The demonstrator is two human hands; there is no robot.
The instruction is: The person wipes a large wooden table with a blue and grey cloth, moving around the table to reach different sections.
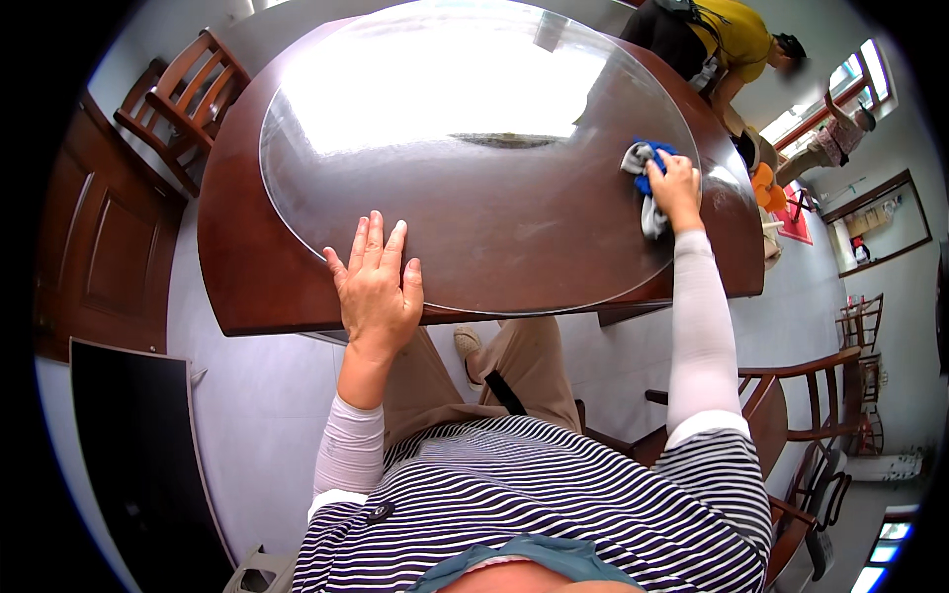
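So, right hand (676, 190) clutches cloth (636, 158), left hand (379, 301) splayed.

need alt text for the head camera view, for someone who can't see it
A person's right hand holds a blue, white and grey cloth against a round glass top on a dark red-brown table; the left hand lies spread across the glass's near edge. At upper right, another person in yellow bends forward.

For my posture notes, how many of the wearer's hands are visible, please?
2: the left hand, spread at the near left edge of the glass tabletop, and the right hand, on a blue and grey cloth by its right edge.
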